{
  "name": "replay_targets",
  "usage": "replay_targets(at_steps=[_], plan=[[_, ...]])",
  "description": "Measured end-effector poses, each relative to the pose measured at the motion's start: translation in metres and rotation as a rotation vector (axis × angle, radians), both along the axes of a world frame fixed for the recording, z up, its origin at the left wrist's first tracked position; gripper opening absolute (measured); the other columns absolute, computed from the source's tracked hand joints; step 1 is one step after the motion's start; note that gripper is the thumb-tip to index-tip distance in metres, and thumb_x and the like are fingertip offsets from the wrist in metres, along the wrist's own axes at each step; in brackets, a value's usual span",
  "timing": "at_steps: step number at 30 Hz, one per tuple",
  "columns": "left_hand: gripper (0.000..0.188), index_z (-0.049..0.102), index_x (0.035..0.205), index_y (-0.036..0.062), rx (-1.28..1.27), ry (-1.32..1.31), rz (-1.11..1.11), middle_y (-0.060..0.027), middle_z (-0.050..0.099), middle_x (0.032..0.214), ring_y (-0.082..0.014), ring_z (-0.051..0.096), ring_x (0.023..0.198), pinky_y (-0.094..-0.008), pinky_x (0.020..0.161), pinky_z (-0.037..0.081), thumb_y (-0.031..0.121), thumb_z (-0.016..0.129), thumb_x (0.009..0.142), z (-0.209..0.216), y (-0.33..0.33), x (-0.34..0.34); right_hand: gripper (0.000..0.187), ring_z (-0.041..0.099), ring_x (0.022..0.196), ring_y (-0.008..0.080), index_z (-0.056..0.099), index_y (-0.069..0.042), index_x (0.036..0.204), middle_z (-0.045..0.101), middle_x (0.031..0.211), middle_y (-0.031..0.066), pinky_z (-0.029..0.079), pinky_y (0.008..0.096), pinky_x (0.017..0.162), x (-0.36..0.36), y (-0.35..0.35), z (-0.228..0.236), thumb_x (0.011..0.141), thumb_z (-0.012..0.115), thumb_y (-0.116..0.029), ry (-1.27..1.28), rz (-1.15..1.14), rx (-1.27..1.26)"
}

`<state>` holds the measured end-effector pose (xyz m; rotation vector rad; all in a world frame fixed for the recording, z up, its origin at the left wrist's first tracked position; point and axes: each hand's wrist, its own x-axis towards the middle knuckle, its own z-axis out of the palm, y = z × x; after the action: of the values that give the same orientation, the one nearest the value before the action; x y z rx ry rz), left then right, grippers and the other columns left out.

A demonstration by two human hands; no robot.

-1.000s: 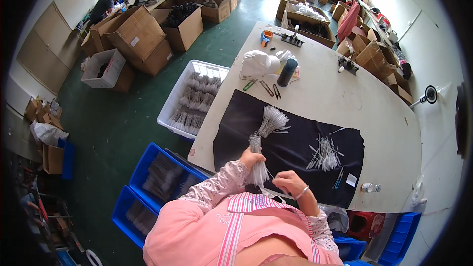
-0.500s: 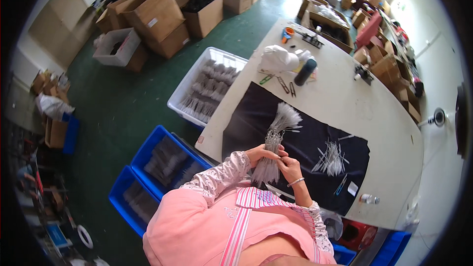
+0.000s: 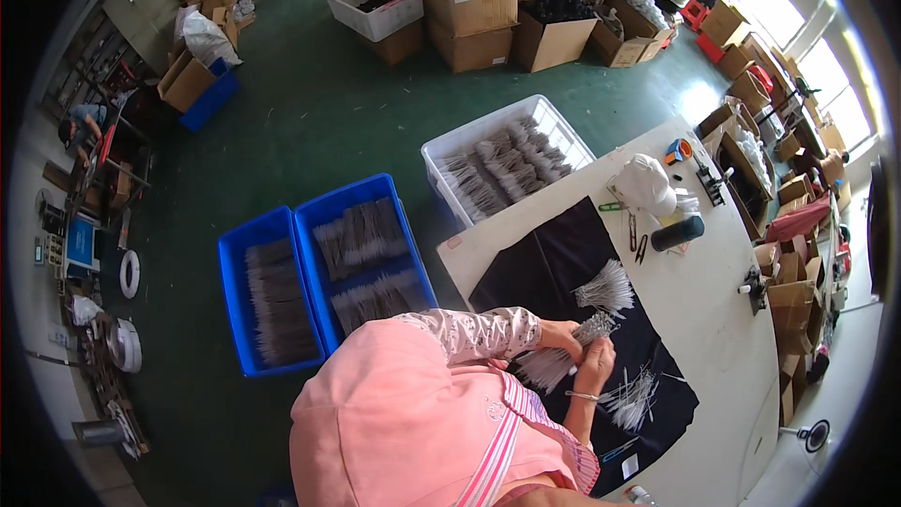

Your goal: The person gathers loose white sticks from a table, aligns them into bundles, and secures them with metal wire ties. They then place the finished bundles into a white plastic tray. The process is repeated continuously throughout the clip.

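Note:
Both my hands are closed round a bundle of thin wire brushes (image 3: 544,371) with pale bristles, held over a dark cloth (image 3: 535,258) at the table's near edge. My left hand (image 3: 560,338) grips it from the left. My right hand (image 3: 597,364), with a bracelet at the wrist, presses against its right side; some fingertips are hidden. Looped wire ends stick out above the hands. Just beyond them lies a fanned bunch of similar brushes (image 3: 605,286). A loose pile of brushes (image 3: 631,397) rests right of my right wrist, with blue-handled snips (image 3: 619,451) nearer me.
Left of the table, two blue bins (image 3: 225,272) and a white crate (image 3: 436,164) hold rows of brushes. A dark bottle (image 3: 678,234), a white bag (image 3: 644,183), snips (image 3: 641,249) and an orange tape roll (image 3: 678,151) stand or lie toward the table's far end. Cardboard boxes (image 3: 469,0) stand beyond.
My view has swung left, bringing the blue bins fully into sight. The held bundle is now tilted, and its looped ends sit apart from the fanned bunch. Both hands still hold it.

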<state>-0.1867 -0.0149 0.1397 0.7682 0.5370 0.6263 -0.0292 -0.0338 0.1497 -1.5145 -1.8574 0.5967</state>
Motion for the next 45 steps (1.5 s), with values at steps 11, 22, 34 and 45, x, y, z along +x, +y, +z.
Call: replay_targets(at_steps=[11,22,34,45], plan=[[0.034,0.062,0.096,0.0013,0.180,0.093,-0.253,-0.0052,0.064,0.082,-0.0139,0.061,0.078,-0.0292,0.072,0.049,0.012,0.073,0.065,0.033,-0.004,-0.002,0.061,0.063,0.088,0.0236,0.061,0.005,0.108,0.063,0.101,0.0148,0.048,0.0343,0.080,-0.050,0.006,0.083,0.096,0.040,-0.051,0.563,-0.097,0.133],[0.044,0.059,0.104,0.0005,0.616,0.144,-0.004,-0.0129,0.065,0.100,-0.0213,0.061,0.095,-0.0337,0.082,0.049,0.012,0.075,0.065,0.060,-0.031,0.005,0.031,0.066,0.081,0.0338,0.066,0.004,0.090,0.067,0.085,0.0179,0.052,0.0381,0.076,-0.030,-0.020,0.117,0.090,0.053,-0.024,0.175,0.358,0.237],[0.028,0.063,0.079,0.0030,1.014,0.601,0.085,-0.0167,0.065,0.073,-0.0358,0.065,0.071,-0.0409,0.061,0.052,0.025,0.073,0.065,0.048,0.044,0.023,0.017,0.065,0.091,0.0219,0.067,0.004,0.095,0.067,0.102,0.0154,0.050,0.0305,0.081,-0.013,0.020,0.119,0.085,0.057,-0.003,0.317,0.035,-0.038],[0.022,0.063,0.089,0.0084,1.028,0.606,0.211,-0.0119,0.063,0.092,-0.0298,0.060,0.091,-0.0416,0.077,0.048,0.021,0.067,0.071,-0.162,-0.030,0.040,0.025,0.064,0.090,0.0329,0.069,-0.003,0.089,0.067,0.097,0.0158,0.050,0.0394,0.080,-0.033,-0.023,-0.064,0.082,0.064,-0.027,-0.169,-0.044,-0.180]])
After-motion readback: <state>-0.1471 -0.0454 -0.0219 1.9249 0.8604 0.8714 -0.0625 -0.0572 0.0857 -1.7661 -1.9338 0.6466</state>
